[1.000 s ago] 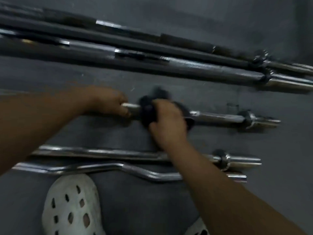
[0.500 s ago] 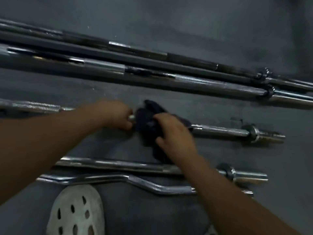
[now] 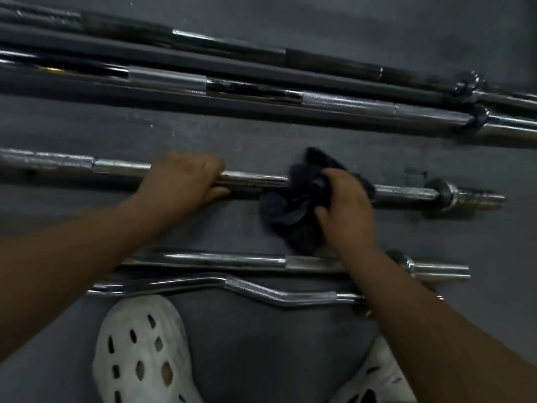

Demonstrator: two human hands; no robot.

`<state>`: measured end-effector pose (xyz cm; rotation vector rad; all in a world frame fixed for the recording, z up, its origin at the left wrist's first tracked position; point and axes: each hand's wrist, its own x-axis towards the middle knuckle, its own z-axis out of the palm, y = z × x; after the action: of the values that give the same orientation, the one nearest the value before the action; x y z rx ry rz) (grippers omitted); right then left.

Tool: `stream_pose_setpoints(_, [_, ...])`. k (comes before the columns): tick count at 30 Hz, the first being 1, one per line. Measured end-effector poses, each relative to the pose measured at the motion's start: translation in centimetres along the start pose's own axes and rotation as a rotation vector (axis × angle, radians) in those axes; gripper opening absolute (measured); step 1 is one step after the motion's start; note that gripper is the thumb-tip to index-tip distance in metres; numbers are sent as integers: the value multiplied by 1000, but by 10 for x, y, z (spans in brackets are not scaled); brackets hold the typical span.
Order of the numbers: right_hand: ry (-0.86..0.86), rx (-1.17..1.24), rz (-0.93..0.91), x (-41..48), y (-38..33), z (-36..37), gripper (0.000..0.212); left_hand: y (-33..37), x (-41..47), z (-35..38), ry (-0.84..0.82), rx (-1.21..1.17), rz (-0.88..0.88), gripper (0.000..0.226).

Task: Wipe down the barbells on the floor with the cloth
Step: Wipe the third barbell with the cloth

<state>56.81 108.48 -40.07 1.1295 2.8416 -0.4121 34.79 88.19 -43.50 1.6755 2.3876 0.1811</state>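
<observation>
left hand (image 3: 186, 181): curled round the middle bar (image 3: 255, 180), fingers over the far side, thumb on the near side.
right hand (image 3: 345, 207): right of the left hand on the same bar; its curled fingers squeeze the cloth (image 3: 293, 205) against the bar.
cloth: dark and bunched, wrapped over the bar, with a loose fold on the floor (image 3: 348, 18) on the near side.
middle bar: lies left to right on the floor, its collar (image 3: 444, 194) near the right end.
long bars (image 3: 348, 104): side by side on the far side, well apart from both hands.
straight bar (image 3: 226, 260): near side, passing under the right forearm.
curl bar (image 3: 261, 289): just beside the straight bar, nearer still.
clogs (image 3: 139, 353): white, perforated, at the near edge.
</observation>
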Motion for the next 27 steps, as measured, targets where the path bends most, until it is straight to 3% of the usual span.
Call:
stream_pose_setpoints(2, [80, 21, 176, -1, -20, 5, 50, -6, 13, -5, -297, -7, -115, 54])
stream_pose_setpoints(3, [82, 54, 162, 0, -48, 11, 42, -11, 23, -8, -475, -128, -135, 58])
stream_pose_setpoints(5, [29, 115, -51, -8, -101, 19, 43, -13, 45, -23, -757, -394, -143, 56])
stream_pose_setpoints(6, [-24, 142, -200, -13, -115, 20, 52, -13, 52, -28, -820, -469, -172, 57])
stream_pose_setpoints(7, [-63, 158, -287, -10, -114, 17, 61, -14, 51, -32, -768, -445, -196, 57])
stream_pose_setpoints(9, [-64, 156, -245, 3, -70, 10, 70, -13, 33, -28, -421, -159, -150, 40])
stream_pose_setpoints(11, [-14, 56, -13, 3, -13, 1, 68, 1, 0, -10, -37, -28, -52, 27])
stream_pose_setpoints(12, [29, 50, 114, 0, 0, -3, 64, 5, -6, -8, 12, -44, -47, 26])
stream_pose_setpoints(14, [81, 72, 242, -4, -30, 7, 51, 2, 3, -15, -227, -37, -94, 32])
stream_pose_setpoints(15, [80, 115, 176, -7, -60, 15, 47, -2, 13, -22, -400, -108, -112, 35])
stream_pose_setpoints(17, [-2, 151, -134, -18, -107, 23, 53, -11, 39, -32, -705, -318, -129, 33])
stream_pose_setpoints(18, [-71, 140, -275, -17, -111, 21, 59, -16, 46, -34, -767, -351, -161, 33])
stream_pose_setpoints(20, [-124, 130, -296, 0, -78, 7, 67, -19, 40, -28, -616, -231, -152, 31])
stream_pose_setpoints(23, [-42, 23, 36, 0, 0, -7, 66, 2, -1, -7, -91, -5, -42, 24])
stream_pose_setpoints(24, [13, 24, 139, -4, 4, -6, 62, 7, -3, -6, -85, 29, -62, 25])
stream_pose_setpoints(25, [61, 28, 207, -5, -7, 2, 57, 8, 2, -7, -187, 49, -94, 27])
stream_pose_setpoints(27, [80, 76, 140, -8, -54, 18, 51, 1, 22, -20, -519, -138, -160, 32])
